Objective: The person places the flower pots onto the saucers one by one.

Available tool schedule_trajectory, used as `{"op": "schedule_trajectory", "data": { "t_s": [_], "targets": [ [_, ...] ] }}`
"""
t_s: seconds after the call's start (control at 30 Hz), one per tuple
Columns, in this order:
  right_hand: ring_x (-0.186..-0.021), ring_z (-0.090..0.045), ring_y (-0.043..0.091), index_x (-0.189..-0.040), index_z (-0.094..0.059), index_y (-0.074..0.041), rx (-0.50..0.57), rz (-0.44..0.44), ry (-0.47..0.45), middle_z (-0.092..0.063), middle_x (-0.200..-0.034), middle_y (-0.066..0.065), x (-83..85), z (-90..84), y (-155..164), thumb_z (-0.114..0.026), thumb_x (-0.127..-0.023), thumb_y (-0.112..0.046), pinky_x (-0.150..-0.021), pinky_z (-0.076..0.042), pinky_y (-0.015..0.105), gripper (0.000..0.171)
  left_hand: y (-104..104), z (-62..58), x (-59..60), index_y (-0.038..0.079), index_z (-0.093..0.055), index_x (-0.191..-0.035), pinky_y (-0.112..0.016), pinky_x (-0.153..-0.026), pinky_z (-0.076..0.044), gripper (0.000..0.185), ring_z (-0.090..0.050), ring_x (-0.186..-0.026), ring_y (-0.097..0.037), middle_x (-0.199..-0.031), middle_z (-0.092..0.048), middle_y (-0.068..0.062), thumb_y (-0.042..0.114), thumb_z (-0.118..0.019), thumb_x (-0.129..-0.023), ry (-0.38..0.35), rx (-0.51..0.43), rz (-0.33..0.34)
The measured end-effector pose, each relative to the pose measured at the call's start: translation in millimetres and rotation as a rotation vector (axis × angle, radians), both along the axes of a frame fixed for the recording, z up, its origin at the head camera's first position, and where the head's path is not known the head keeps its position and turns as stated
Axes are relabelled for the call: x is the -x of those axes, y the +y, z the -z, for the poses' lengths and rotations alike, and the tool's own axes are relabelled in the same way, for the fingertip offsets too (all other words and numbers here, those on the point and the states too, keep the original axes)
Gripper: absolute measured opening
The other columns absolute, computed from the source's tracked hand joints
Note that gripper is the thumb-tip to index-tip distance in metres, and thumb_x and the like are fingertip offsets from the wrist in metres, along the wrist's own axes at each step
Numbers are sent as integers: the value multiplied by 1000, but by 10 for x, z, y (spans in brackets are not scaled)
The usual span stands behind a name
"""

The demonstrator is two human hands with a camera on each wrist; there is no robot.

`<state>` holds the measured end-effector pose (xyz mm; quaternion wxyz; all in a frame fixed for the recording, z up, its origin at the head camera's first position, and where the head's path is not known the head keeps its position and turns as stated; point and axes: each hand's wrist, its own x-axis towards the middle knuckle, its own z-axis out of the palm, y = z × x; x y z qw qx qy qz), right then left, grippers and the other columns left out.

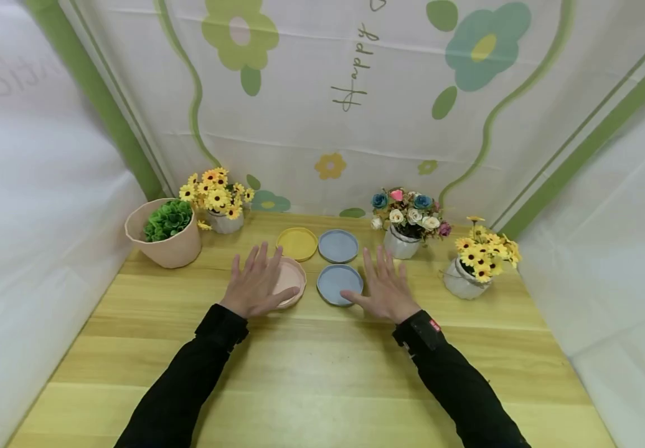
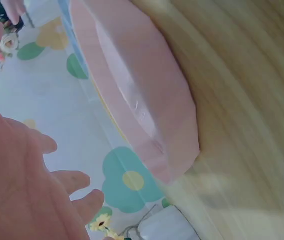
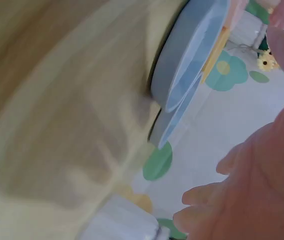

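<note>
Four shallow saucers lie in a square near the far middle of the wooden table (image 1: 322, 373): a pink one (image 1: 291, 280) front left, a yellow one (image 1: 297, 242) behind it, and two blue ones (image 1: 338, 245) (image 1: 338, 283) on the right. My left hand (image 1: 256, 283) hovers with straight, spread fingers over the pink saucer's left part; the left wrist view shows that saucer (image 2: 147, 95) close under the palm (image 2: 16, 180). My right hand (image 1: 383, 287), also flat and spread, is beside the near blue saucer (image 3: 189, 55), its thumb at the rim. Neither hand holds anything.
A pink pot of green plants (image 1: 167, 233) and a yellow-flower pot (image 1: 218, 205) stand at the back left. A mixed bouquet (image 1: 408, 227) and another yellow-flower pot (image 1: 476, 264) stand at the right. Printed sheets wall in the table on three sides.
</note>
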<state>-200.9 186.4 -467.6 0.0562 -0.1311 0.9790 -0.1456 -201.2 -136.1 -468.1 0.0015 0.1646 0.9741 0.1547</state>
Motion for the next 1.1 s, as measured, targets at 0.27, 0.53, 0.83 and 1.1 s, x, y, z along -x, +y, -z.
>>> {"op": "schedule_trajectory", "data": {
  "t_s": [0.27,0.53,0.83,1.1],
  "targets": [
    [-165,14,39,-168,19,-16,224,-49,-100,22,-176,15,3,47,-59,-52,-96,-80,-133,-1,70,120,-67,-66,15,18,-6,-172,-74,-130,1,102,-5,-166,-42,-179,-1,-20,73,-51,-99,-62,-109,-24],
    [-165,12,30,-163,29,-27,463,-68,-226,27,-175,6,-57,-17,-236,-65,-93,-73,-134,-8,62,127,-174,-128,-24,22,7,-171,-70,-132,3,105,1,-167,-37,-179,5,-16,72,-53,-100,-83,-235,-31],
    [-167,3,31,-168,19,-25,588,-143,-297,15,-179,9,-107,-30,-534,-69,-91,-72,-133,-17,66,126,-403,-154,-104,20,12,-170,-67,-134,-3,105,4,-166,-40,-179,11,-14,64,-55,-103,-115,-394,-78],
    [-166,-5,33,-168,14,-11,569,-223,-224,6,-178,20,-97,25,-920,-77,-88,-64,-134,-22,58,133,-696,-173,-214,25,15,-169,-72,-131,-8,105,8,-166,-41,-178,16,-13,57,-60,-103,-58,-554,-198]
  ]
}}
